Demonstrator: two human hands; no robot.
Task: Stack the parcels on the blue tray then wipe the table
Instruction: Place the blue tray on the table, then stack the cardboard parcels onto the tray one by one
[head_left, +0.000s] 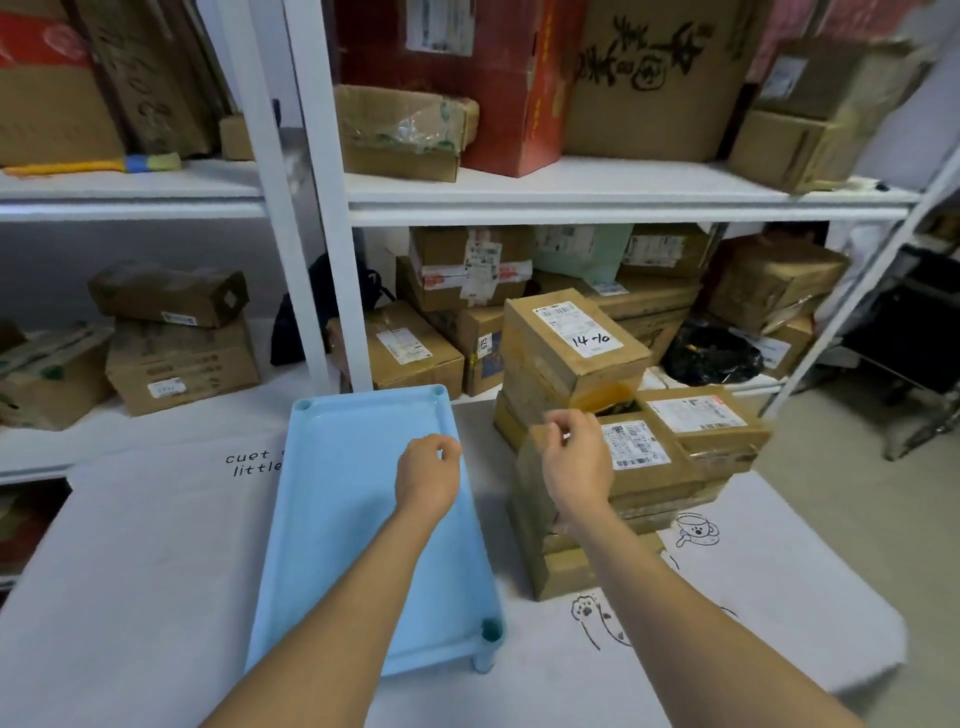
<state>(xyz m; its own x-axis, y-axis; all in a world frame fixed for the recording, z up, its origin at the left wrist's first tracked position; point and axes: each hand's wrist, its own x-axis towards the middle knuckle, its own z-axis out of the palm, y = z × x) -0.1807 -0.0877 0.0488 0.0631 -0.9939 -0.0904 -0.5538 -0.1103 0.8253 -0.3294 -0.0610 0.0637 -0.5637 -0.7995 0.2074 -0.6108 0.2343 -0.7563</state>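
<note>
- Parcels (613, 447) sit heaped at the right side of the table (156, 571), just beside the blue tray (332, 519), which holds none of them.
- Left hand (427, 475) hovers over the tray's right rim, fingers loosely curled, gripping nothing.
- Right hand (576, 460) is up against the nearest parcel, fingers curled at its top edge; whether it grips, I cannot tell.
- Shelves (571, 200) behind are packed with boxes.

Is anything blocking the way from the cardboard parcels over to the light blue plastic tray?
Only the left hand, hovering over the light blue plastic tray. The tray holds nothing, and the brown cardboard parcels sit just to its right on the white cloth-covered table.
</note>
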